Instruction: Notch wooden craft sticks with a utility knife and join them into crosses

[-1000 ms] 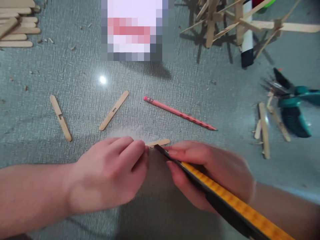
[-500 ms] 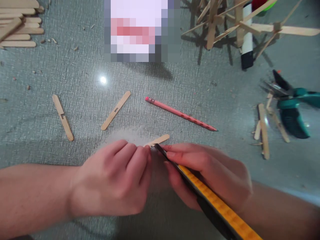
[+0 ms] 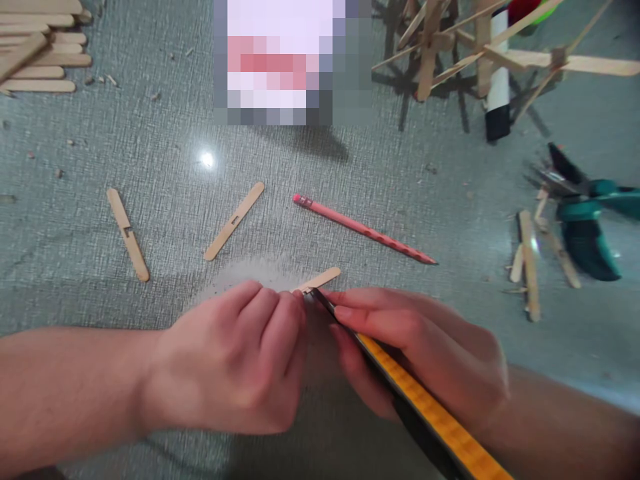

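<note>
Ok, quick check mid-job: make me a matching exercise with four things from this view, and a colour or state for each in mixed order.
1. left hand
2. right hand
3. pencil
4. pliers

A. teal and black
B. gripping the yellow-and-black cutter
C. pink
D. holding a wooden stick

Pairs: 1-D, 2-B, 3-C, 4-A
</note>
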A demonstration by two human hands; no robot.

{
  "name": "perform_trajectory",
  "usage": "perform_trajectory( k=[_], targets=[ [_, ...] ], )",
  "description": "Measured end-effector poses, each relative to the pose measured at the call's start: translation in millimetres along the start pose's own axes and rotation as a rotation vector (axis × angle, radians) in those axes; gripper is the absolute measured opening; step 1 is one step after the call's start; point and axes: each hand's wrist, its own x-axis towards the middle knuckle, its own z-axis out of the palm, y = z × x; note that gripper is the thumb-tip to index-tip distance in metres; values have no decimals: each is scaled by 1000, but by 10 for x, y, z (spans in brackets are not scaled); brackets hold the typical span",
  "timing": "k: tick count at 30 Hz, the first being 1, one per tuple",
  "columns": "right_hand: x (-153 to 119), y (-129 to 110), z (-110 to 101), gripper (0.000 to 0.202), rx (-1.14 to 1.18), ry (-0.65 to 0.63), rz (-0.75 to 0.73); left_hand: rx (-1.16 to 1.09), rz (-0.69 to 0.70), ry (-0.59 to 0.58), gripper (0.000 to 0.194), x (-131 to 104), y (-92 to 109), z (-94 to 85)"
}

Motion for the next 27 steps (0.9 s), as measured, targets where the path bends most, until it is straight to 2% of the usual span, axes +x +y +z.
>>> perform_trajectory(
  k=[4,9,15,19,27],
  targets=[
    [16,5,-1,31,-16,1,46,13,0,-14,22,14,-18,-5],
    [57,72,25,34,44,-17,-33,75,-28,-23,20,11,-22,-13],
    [63,89,26,32,47,-17,0,122,-67,-54,20,12,-38,3],
    [71,76,22,27,11,-28,2,113,-71,-78,22,14,-58,2],
    [71,82,22,28,27,-25,10,43,-98,-131,26,-1,-117,-20]
  ],
)
